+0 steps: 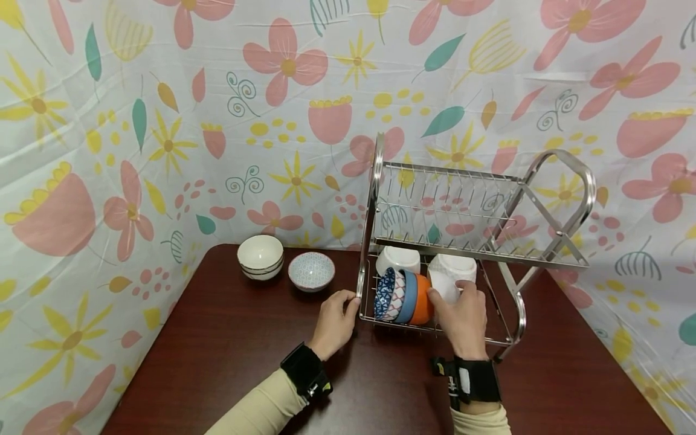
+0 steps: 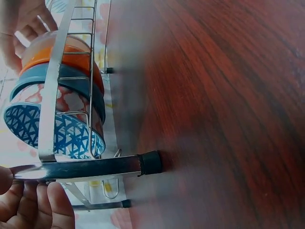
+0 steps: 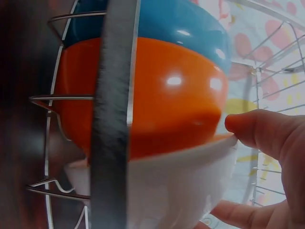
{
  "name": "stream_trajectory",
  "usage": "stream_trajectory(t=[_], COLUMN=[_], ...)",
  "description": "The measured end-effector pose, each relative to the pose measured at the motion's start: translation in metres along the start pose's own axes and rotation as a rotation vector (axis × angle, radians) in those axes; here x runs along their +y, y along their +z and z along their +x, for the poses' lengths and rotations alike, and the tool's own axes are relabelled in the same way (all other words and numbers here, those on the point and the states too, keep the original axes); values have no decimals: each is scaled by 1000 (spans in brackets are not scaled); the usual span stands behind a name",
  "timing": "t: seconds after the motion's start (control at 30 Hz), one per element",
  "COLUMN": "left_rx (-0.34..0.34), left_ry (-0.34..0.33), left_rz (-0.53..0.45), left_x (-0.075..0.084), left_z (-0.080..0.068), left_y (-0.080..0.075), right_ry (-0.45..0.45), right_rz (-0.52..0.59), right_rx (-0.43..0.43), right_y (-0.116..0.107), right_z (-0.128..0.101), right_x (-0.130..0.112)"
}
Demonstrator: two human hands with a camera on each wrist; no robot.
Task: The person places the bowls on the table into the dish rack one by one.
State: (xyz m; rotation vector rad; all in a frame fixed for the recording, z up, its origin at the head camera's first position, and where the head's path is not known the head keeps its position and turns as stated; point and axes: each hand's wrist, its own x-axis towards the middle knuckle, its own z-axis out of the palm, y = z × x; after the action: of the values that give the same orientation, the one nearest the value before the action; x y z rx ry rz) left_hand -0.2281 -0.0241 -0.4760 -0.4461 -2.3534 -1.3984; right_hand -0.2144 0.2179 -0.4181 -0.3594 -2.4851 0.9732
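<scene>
My left hand [image 1: 334, 323] grips the left side tube of a two-tier metal dish rack [image 1: 365, 260], thumb and fingers on either side of it in the left wrist view. My right hand [image 1: 464, 317] pinches the rim of a white bowl [image 3: 176, 191], thumb inside and fingers behind. That bowl stands on edge in the lower tier, against an orange bowl [image 1: 422, 300]. Left of these, also on edge, are a blue bowl [image 1: 406, 296], a red-and-white patterned bowl [image 1: 394, 302] and a blue-and-white patterned bowl [image 1: 383, 294].
Behind the row, two white pieces of crockery [image 1: 399, 258] sit on the lower tier. The upper tier [image 1: 451, 211] overhangs them. Left of the rack stand stacked white bowls [image 1: 261, 252] and a light-blue patterned bowl [image 1: 312, 270]. A flowered cloth [image 1: 304, 133] hangs behind the brown table [image 1: 228, 338].
</scene>
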Motion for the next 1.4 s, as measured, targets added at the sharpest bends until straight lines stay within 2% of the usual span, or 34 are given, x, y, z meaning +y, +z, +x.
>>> stream_trajectory(t=[0.17,0.8,1.1,1.23,1.4], left_rx=[-15,-14,-4,5,15], left_ry=[-12,-10,-3,7,16], left_rz=[-8,-11,-7,-9,-7], left_x=[2,0,1,1,0], left_z=[0,-1,0,0,0], left_y=[-1,-1,-1,0,0], right_ry=[35,23,42,33,-39], right_rz=[-8,-53,-62,-44,57], right_rx=[-46,-234,-230,-173,-69], right_y=[3,-9,-9,-7,-3], right_z=[1,1,2,1,-4], right_x=[4,8,6,2,-7])
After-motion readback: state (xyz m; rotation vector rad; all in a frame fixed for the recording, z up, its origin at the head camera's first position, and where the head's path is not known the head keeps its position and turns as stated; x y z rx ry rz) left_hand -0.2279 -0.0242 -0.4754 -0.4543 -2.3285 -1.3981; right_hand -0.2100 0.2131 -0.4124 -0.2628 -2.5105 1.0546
